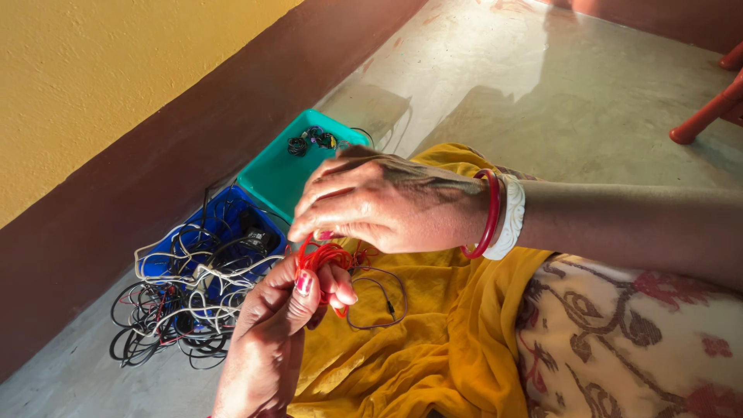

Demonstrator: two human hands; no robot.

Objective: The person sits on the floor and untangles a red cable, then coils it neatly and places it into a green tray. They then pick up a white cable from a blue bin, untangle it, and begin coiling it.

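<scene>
A concrete floor [542, 85] is seen beneath a lap draped in yellow cloth [433, 325], with a flowered fabric [635, 340] to the right. To the left, a blue bin [220, 224] is heaped with a tangle of black and white cables [182, 298] that spills onto the floor; just beyond it a teal bin [282, 174] holds a few small coiled cables. A red cable bundle [329, 257] is held over the lap between both hands. The right hand [387, 205] is closed over it from above, fingers pinched on the strands. The left hand [279, 333] grips it from below, fingers curled shut. A thin dark lead [379, 298] loops down-right from the bundle onto the cloth. Nothing stands between hands and bins.
</scene>
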